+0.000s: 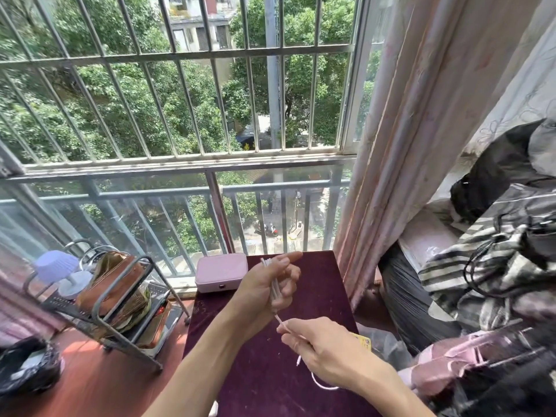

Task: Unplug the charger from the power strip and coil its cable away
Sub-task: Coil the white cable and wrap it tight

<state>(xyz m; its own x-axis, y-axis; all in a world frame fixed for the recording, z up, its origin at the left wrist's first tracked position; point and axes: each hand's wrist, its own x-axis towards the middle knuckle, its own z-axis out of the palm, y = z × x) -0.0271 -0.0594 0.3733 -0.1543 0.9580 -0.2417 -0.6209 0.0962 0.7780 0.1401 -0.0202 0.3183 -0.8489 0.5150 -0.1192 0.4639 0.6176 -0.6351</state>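
Note:
A thin white charger cable is folded into a few long loops inside my left hand, which is held above the dark purple table. One strand runs down from that bundle into my right hand, which pinches it between thumb and fingers. A loose end of the cable curls out beneath my right hand near the table top. No power strip or charger plug is in view.
A pink box sits at the table's far left corner. A metal rack with a brown pouch and a small lamp stands to the left. Pink curtains and piled clothes and bags crowd the right. A barred window lies ahead.

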